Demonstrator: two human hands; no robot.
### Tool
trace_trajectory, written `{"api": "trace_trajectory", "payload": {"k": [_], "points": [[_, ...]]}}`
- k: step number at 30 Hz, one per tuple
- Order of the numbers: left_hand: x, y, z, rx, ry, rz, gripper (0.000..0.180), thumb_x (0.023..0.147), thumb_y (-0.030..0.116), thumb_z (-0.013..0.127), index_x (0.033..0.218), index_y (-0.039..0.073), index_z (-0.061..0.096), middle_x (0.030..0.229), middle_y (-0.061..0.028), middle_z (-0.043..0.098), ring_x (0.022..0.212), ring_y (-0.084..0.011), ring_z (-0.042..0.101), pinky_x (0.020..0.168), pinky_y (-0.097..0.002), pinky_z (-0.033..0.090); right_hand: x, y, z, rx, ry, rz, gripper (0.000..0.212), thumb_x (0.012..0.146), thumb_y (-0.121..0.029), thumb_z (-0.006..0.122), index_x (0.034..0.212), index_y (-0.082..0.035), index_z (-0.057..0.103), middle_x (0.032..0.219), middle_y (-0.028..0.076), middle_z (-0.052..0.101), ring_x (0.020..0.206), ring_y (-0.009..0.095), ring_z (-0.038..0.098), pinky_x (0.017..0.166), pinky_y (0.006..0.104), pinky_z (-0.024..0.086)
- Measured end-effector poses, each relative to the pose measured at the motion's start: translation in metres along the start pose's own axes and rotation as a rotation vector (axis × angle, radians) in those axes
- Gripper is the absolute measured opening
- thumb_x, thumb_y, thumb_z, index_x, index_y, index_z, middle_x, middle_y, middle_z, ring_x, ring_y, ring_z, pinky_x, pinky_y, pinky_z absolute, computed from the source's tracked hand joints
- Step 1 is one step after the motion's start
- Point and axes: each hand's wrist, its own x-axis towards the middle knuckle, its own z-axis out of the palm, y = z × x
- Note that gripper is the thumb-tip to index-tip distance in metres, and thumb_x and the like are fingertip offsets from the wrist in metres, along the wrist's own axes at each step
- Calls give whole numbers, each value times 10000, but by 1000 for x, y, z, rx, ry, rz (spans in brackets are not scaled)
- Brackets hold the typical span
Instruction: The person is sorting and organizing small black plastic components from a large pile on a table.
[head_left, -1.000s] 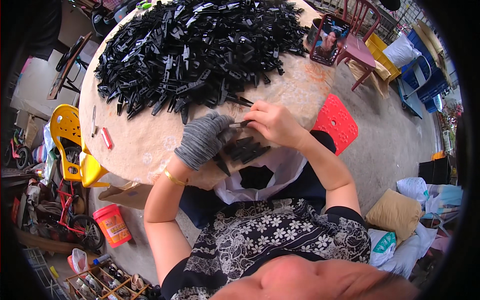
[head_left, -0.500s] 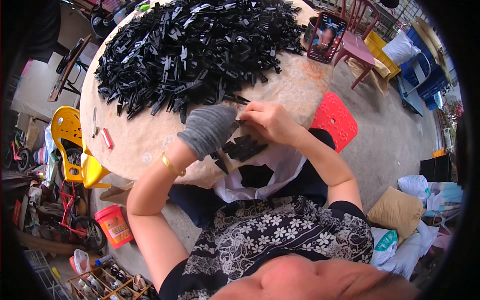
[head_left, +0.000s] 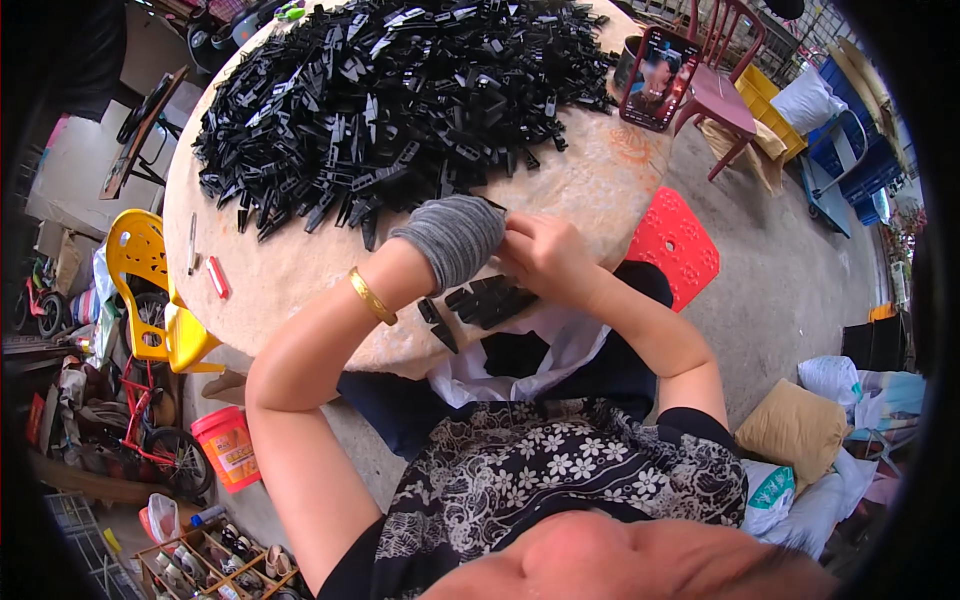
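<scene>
My left hand [head_left: 455,242], in a grey knit glove with a gold bangle at the wrist, is closed near the table's front edge. A dark tip of a black plastic piece [head_left: 492,203] shows at its far side. My bare right hand [head_left: 545,255] meets it from the right, fingers bent and pinched together; the point where they touch is mostly hidden. Just below the hands lies a small row of black plastic pieces [head_left: 488,303], with a few more [head_left: 437,325] beside it to the left. Beyond rises a large heap of similar long, narrow black pieces [head_left: 380,110].
The round table has a beige cloth [head_left: 275,315]. On it lie a red lighter-like item [head_left: 218,278] and a slim pen-like item [head_left: 192,245]; a phone [head_left: 658,80] stands at far right. A white plastic bag [head_left: 560,345] hangs at my lap. Red [head_left: 675,250] and yellow [head_left: 140,285] seats flank the table.
Both hands have shifted slightly right and drawn closer together. The left glove has turned, hiding more of the piece. The row of pieces below stays about where it was.
</scene>
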Motion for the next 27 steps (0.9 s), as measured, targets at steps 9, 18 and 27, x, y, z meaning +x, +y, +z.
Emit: {"api": "trace_trajectory", "payload": {"k": [9,18,27], "points": [[-11,-2,9,-198,205,-32,303,796,222,672,1026,31,623,840,-201,663,809,-367,648,707,-419,520,-4,14,-2,134,7,29,132,743,-107,689,858,-52,657,829,89,610,743,298,611,660,391,503],[-38,-14,51,-594,353,19,715,784,170,669,1410,60,342,960,-205,632,818,-338,635,742,-370,511,11,6,0,570,-142,314,182,739,-46,695,913,-4,660,842,121,654,784,283,631,708,356,502],[-33,-33,42,-371,772,-160,455,779,59,639,1224,144,607,1009,-120,579,849,-289,590,769,-353,504,9,26,-21,309,-225,79,145,805,-199,677,879,-75,681,794,102,622,759,280,602,685,389,474]]}}
